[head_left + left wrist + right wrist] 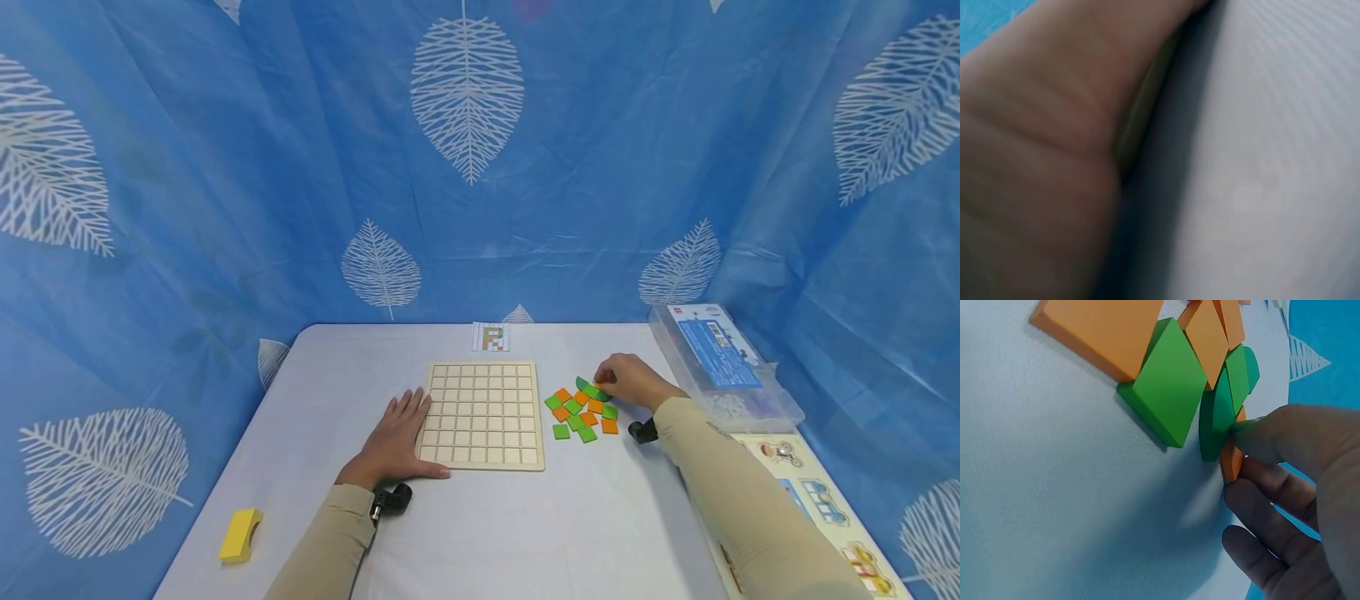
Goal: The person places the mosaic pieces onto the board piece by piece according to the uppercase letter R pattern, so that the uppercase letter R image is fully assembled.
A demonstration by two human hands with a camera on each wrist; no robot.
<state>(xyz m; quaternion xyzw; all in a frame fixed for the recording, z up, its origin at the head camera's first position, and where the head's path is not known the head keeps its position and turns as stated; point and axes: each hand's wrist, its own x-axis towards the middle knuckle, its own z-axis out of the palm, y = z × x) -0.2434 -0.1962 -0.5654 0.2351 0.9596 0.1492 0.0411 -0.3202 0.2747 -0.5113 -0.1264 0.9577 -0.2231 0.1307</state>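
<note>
My left hand (394,437) lies with straight, spread fingers along the left edge of a pale wooden board (480,417) marked with a grid of square recesses. In the left wrist view, its blurred palm (1041,144) hides most of the board. To the right of the board, my right hand (632,379) reaches into a loose group of orange and green tiles. Between thumb and fingers it pinches an orange square tile (1232,459) at the group's far edge. Touching that tile is a dark green curved piece (1216,422); a light green square (1169,387) lies nearer the wrist camera.
A small card (491,337) with a coloured letter-like pattern lies behind the board. At the right stands a clear plastic box (723,358), with picture puzzle boards (817,492) in front of it. A yellow arched block (241,535) sits at the table's left side.
</note>
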